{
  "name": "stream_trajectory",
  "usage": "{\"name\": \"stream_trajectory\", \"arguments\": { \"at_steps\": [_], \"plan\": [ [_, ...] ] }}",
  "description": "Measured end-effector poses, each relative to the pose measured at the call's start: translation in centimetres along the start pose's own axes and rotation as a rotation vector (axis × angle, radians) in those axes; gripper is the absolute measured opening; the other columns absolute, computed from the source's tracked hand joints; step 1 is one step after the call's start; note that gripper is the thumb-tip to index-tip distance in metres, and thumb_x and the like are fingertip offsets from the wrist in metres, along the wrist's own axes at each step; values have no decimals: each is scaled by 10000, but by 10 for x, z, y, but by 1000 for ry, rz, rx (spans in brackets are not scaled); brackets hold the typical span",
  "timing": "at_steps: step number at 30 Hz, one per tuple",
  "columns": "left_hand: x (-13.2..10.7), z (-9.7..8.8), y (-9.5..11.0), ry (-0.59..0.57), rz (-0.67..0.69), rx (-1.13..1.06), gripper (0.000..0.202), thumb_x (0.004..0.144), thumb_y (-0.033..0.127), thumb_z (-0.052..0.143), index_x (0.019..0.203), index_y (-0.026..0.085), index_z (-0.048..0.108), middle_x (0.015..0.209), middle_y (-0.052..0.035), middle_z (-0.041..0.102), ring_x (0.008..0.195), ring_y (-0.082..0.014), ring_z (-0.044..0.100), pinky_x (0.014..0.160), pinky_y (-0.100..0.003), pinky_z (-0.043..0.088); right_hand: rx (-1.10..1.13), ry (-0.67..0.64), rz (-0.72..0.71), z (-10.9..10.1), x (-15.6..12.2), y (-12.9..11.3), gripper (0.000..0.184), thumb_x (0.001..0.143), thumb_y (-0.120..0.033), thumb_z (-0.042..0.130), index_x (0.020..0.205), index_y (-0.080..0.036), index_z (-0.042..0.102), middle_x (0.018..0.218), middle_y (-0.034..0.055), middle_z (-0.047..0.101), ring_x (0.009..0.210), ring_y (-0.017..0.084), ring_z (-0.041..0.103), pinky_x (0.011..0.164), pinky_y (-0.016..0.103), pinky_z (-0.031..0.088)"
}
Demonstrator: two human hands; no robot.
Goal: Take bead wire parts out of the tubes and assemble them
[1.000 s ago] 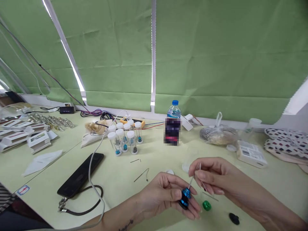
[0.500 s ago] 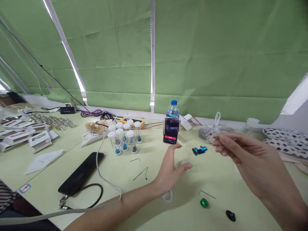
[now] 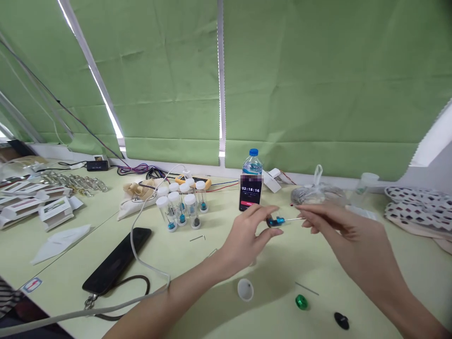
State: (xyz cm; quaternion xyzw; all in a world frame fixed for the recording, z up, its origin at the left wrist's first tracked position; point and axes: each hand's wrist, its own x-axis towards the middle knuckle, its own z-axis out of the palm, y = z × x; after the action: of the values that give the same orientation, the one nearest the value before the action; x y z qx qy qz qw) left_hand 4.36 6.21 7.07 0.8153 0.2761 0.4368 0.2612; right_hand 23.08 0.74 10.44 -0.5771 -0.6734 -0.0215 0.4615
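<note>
The far edge of the table (image 3: 212, 320) runs along behind the water bottle (image 3: 253, 164), and its near edge slants across the corner well to the bottle's left. A broad stretch of pale tabletop spreads on the bottle's near side, beneath both hands. The blue and black piece (image 3: 277, 221) is held up just right of the bottle and nearer, its long axis nearly level and running sideways, black end left, blue end right, with a thin metal rod (image 3: 293, 219) leading on rightward from it. The right hand (image 3: 348, 230) pinches that rod at its far end; the left hand (image 3: 250, 230) curves thumb and fingers about the black end, though whether they press it I cannot tell. Left of the bottle stand clear tubes (image 3: 178, 209) with white caps, small pieces inside, mostly blue, one dark. Directly nearer than the bottle, a white cup-shaped cap (image 3: 245, 292) lies mouth up; nearer and to the bottle's right are a green piece (image 3: 301, 302) and a black knob (image 3: 341, 320).
</note>
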Motion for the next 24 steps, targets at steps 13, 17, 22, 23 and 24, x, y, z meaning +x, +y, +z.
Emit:
{"name": "stream_trajectory", "arguments": {
  "at_steps": [13, 17, 22, 23, 24],
  "plan": [
    [4, -36, 23, -77, 226, 223, 379, 865, 181, 596, 1240, 222, 559, 1113, -58, 618, 985, -171, 567, 873, -328, 471, -128, -280, -502, -4, 0, -9, 279, 917, -107, 354, 974, -223, 602, 752, 15, 609, 554, 119, 567, 479, 218, 424],
    [10, -45, 24, -185, -4, -161, 404, 802, 262, 680, 1200, 266, 609, 1057, -33, 650, 880, -146, 599, 805, -287, 497, 98, -413, -273, -12, 3, -14, 317, 967, -244, 351, 1200, -328, 550, 746, -19, 566, 620, 119, 554, 549, 219, 444],
    [13, -51, 21, -316, -216, -434, 382, 800, 245, 666, 1180, 252, 633, 938, -31, 695, 870, -157, 620, 809, -307, 496, 168, -491, -80, -20, 2, -14, 316, 951, -406, 404, 1189, -360, 607, 725, -21, 575, 646, 143, 549, 579, 254, 426],
    [13, -52, 22, -331, -234, -456, 376, 803, 234, 656, 1178, 249, 634, 932, -31, 701, 883, -161, 623, 811, -306, 495, 188, -541, -27, -20, 1, -14, 336, 945, -438, 404, 1182, -342, 622, 686, -22, 567, 599, 139, 534, 547, 250, 417],
    [12, -52, 22, -343, -246, -464, 372, 804, 226, 651, 1175, 247, 636, 934, -31, 705, 895, -164, 626, 816, -307, 494, 211, -601, 25, -21, 1, -14, 368, 943, -464, 393, 1185, -320, 630, 652, -23, 560, 547, 131, 512, 512, 245, 405]
  ]
}}
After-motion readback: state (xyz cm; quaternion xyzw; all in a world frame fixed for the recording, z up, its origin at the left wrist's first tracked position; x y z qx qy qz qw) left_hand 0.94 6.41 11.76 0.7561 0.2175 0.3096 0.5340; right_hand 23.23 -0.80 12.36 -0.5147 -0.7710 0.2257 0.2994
